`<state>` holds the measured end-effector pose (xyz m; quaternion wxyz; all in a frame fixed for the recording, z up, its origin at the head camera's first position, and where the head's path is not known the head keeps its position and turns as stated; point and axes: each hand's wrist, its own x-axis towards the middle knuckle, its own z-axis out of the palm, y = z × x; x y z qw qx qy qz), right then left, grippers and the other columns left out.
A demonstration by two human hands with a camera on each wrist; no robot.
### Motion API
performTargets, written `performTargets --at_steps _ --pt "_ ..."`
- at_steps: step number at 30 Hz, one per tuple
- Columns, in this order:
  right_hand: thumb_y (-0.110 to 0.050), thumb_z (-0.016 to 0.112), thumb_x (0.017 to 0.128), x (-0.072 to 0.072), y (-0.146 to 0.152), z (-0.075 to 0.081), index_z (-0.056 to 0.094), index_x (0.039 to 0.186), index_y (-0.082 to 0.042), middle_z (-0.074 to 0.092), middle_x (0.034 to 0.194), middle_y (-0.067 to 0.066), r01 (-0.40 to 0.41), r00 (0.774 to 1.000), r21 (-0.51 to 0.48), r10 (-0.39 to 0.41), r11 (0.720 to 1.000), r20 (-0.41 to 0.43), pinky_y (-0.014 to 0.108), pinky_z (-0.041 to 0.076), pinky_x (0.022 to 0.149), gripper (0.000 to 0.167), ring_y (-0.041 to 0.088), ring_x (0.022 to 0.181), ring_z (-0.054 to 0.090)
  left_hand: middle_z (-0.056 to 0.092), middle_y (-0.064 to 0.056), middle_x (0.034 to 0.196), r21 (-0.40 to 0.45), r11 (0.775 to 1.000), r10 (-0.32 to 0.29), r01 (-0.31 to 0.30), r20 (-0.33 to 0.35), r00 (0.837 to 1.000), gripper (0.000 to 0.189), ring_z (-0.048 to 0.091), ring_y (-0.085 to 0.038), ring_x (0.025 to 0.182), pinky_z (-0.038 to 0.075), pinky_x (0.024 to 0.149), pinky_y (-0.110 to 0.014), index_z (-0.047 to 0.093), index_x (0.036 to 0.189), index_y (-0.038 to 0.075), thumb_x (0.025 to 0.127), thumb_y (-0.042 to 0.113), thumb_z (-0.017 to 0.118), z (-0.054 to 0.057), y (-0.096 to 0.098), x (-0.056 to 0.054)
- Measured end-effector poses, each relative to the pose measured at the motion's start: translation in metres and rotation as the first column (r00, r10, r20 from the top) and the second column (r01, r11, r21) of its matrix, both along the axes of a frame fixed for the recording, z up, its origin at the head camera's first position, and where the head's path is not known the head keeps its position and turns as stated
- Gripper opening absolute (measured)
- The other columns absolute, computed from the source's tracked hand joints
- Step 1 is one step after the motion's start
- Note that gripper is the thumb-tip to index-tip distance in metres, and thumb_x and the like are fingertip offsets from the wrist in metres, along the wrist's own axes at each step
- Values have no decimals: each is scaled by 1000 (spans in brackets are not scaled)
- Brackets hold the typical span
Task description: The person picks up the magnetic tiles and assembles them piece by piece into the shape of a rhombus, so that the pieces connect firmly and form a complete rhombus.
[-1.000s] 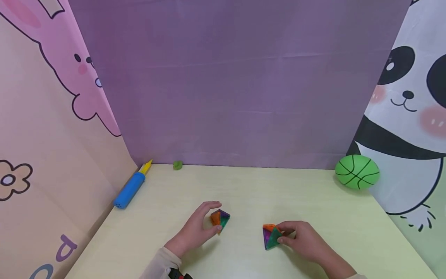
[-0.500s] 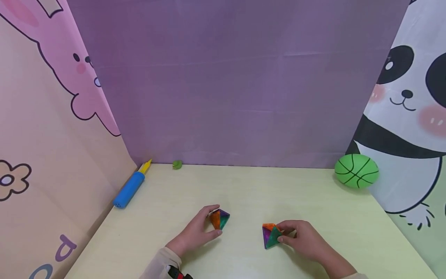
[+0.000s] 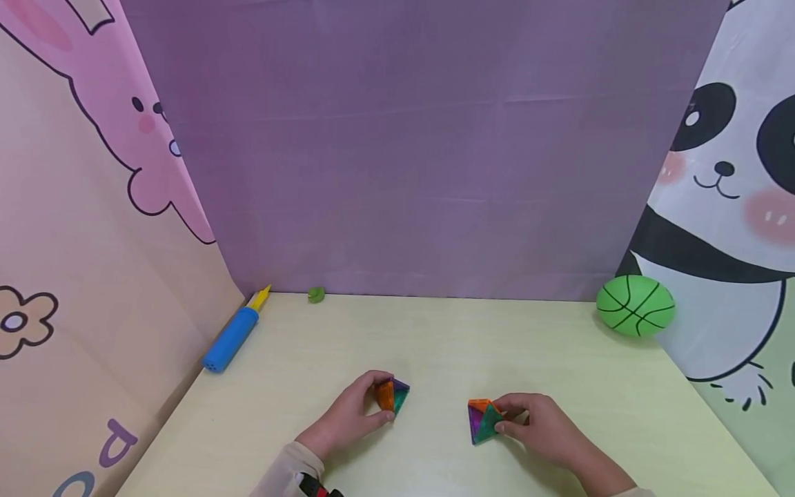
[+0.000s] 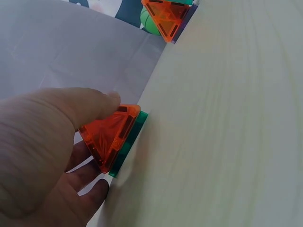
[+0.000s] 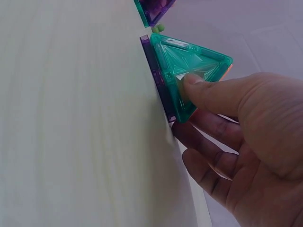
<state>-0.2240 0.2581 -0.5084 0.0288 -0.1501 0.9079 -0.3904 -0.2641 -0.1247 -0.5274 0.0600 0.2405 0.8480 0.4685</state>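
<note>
Two small pyramids of translucent magnetic tiles are held over the pale table, one in each hand. My left hand [image 3: 350,413] holds the left magnetic tile pyramid [image 3: 385,396] between thumb and forefinger. In the left wrist view its orange triangular face [image 4: 105,137] is toward the camera, with a green tile edge [image 4: 128,144] along its side. A short gap to the right, my right hand [image 3: 539,424] pinches the other magnetic tile pyramid [image 3: 486,422], showing orange, purple and green faces. The right wrist view shows the thumb pressed on its green face [image 5: 194,57]; the other fingers curl behind.
A blue pump with a yellow nozzle [image 3: 231,339] lies along the table's left edge. A small green object [image 3: 316,295] is at the back edge, and a green ball with black lines [image 3: 635,306] at the back right. A purple backdrop [image 3: 422,152] rises behind the table [image 3: 447,338].
My left forefinger has come down from above onto the left magnetic tile pyramid, and that pyramid has tilted slightly. The right hand and its pyramid have stayed in place.
</note>
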Motion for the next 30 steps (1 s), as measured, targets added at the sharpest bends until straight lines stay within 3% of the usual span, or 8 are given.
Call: performTargets --at_steps 5,18,30 --pt "-20 87 87 0 0 0 78 112 -17 73 102 -9 5 1000 -1 -5 1000 4 26 55 72 27 10 89 65 58 7 140 15 1000 -6 6 2 1000 56 52 -18 136 37 120 -43 52 143 20 95 14 80 1 1 0" --pt "-17 87 86 1 -1 0 78 113 -15 72 99 -9 -9 1000 1 9 1000 11 26 54 72 29 10 88 63 63 10 130 27 999 -22 22 7 1000 50 58 -14 122 43 115 -37 57 133 24 92 15 84 2 3 2" --pt "-17 87 86 1 -1 -1 78 111 -21 72 103 -9 -46 999 5 45 999 14 26 53 72 27 10 89 63 67 11 121 29 998 -55 55 3 998 48 62 -11 111 53 100 -27 62 128 26 88 16 87 3 7 4"
